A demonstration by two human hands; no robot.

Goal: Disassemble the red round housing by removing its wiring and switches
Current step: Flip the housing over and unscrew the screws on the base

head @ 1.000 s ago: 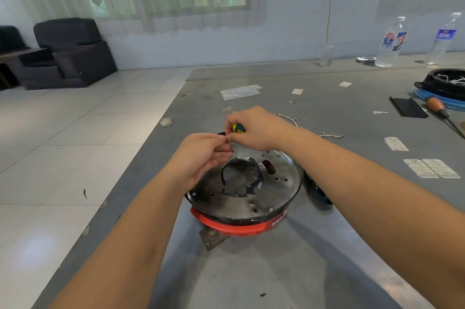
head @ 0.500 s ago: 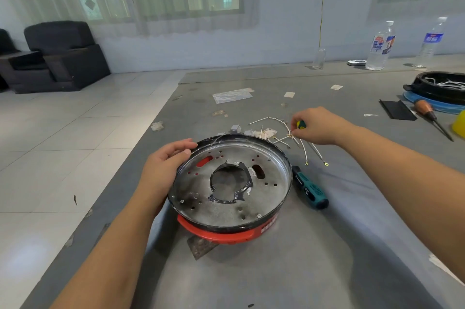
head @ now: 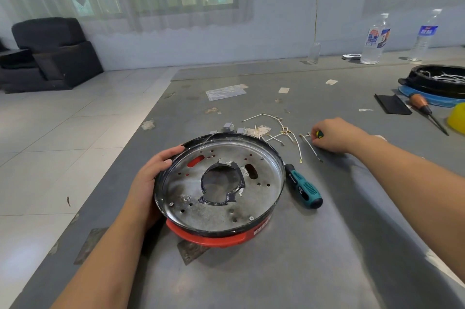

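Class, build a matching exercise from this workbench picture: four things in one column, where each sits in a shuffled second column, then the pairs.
1 red round housing
2 teal screwdriver
3 loose wires
4 orange-handled screwdriver

A beyond the housing
B far right, by a black tray
C gripped by the left hand
D lying right of the housing

Pairs: 1-C, 2-D, 3-A, 4-B

It looked like an informal workshop: a grey worktable (head: pixel 276 271) strewn with screwdrivers (head: pixel 303 186), loose wires (head: pixel 281 130) and a second black housing (head: pixel 437 80), beside tiled floor (head: pixel 63 132) and an armchair (head: pixel 50 54)
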